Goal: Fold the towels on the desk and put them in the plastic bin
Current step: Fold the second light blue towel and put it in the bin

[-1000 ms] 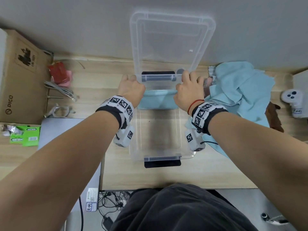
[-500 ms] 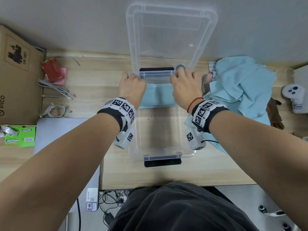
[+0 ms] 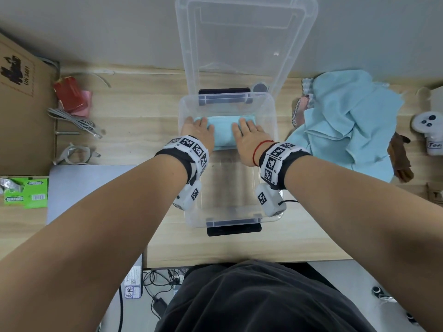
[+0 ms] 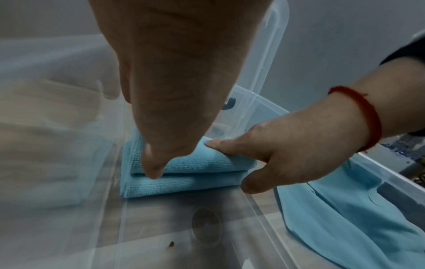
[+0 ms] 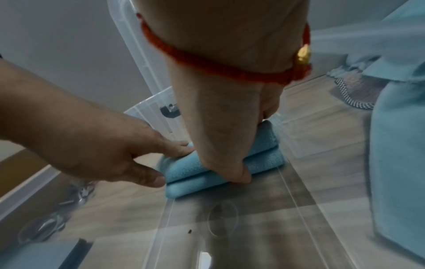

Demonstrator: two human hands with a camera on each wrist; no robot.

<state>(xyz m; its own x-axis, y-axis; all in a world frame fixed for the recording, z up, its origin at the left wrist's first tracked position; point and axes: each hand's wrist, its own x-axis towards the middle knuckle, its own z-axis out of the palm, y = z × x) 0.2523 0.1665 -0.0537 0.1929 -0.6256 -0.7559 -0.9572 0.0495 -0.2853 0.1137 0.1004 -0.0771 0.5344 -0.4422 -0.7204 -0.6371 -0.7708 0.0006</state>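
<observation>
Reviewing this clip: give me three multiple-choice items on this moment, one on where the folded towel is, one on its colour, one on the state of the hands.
1. Where does the folded towel lie?
A. at the far end of the plastic bin's floor
B. on the desk left of the bin
C. on the cardboard box

2. What colour is it?
A. red
B. light blue
C. green

3. How are the left hand and right hand placed?
A. both gripping the bin's rim
B. one lifted clear of the bin
C. both laid on the towel with fingers out flat

Key:
1 A, the wrist views show it on the bin's clear floor by the far wall.
2 B, it matches the unfolded towels lying on the desk at the right.
3 C, the head view shows straight fingers on the cloth.
</observation>
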